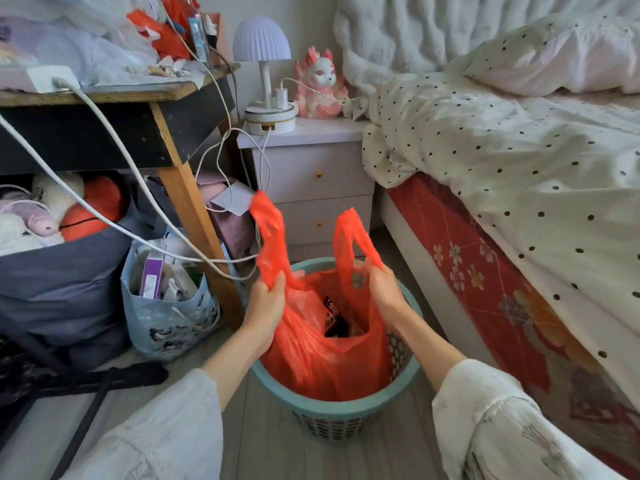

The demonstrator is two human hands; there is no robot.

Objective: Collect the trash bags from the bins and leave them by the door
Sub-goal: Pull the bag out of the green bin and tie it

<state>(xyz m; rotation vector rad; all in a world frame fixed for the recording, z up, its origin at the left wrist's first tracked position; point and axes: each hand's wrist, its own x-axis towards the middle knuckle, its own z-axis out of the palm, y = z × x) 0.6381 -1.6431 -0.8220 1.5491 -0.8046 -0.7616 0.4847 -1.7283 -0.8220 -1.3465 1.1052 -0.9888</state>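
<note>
One red trash bag [322, 362], one teal bin [346, 412], two hands, one lamp [262, 50], one figurine [320, 86].

Orange-red trash bag [325, 362] sits open inside teal bin [332, 408].

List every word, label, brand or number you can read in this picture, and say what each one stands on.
None can be read.
Dark packet inside the red trash bag: red and white print, too blurred to read.
Purple box in the blue patterned bag: white label, too small to read.
Blue-green package on the cluttered table: print too blurred to read.
</note>
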